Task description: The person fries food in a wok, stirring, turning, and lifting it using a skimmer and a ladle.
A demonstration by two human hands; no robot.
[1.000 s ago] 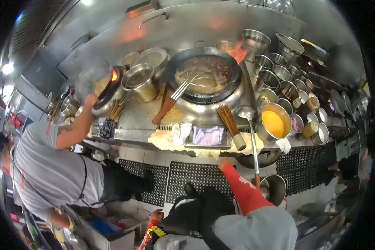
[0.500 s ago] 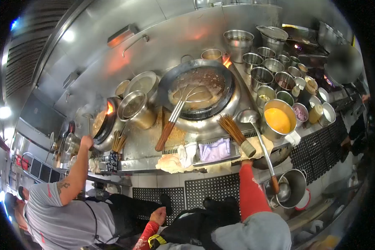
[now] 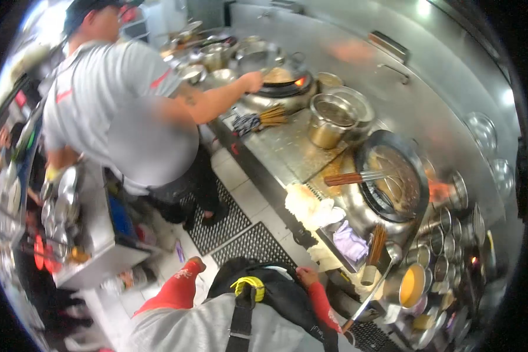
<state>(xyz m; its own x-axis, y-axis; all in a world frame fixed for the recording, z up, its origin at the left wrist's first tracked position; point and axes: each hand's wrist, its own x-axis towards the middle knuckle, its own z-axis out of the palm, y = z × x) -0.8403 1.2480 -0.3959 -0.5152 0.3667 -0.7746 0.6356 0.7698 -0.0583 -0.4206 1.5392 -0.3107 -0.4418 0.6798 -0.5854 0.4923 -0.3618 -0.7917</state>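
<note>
My left hand (image 3: 196, 265), below a red sleeve, hangs over the floor mats away from the counter; its fingers are too blurred to read. Beside my black apron (image 3: 278, 287) is my right hand (image 3: 307, 276), near the counter's front edge, its finger pose unclear. The closest wok (image 3: 393, 176) holds brown liquid. A wire strainer with a wooden handle (image 3: 342, 179) lies across its rim. In front of the wok are a bamboo brush (image 3: 376, 246), a folded lilac cloth (image 3: 350, 242) and a long-handled ladle (image 3: 368, 300).
A co-worker in a grey shirt (image 3: 114, 88) stands at another flaming wok (image 3: 278, 82). Metal pots (image 3: 332, 126) sit between the woks. At right are a pot of orange liquid (image 3: 412, 285) and several ingredient containers. A side counter (image 3: 102, 258) stands at left, with black mats (image 3: 255, 246) on the floor.
My view has swung left toward the co-worker and side counter. My right hand has come off the counter front to beside my apron, and my left arm now extends outward.
</note>
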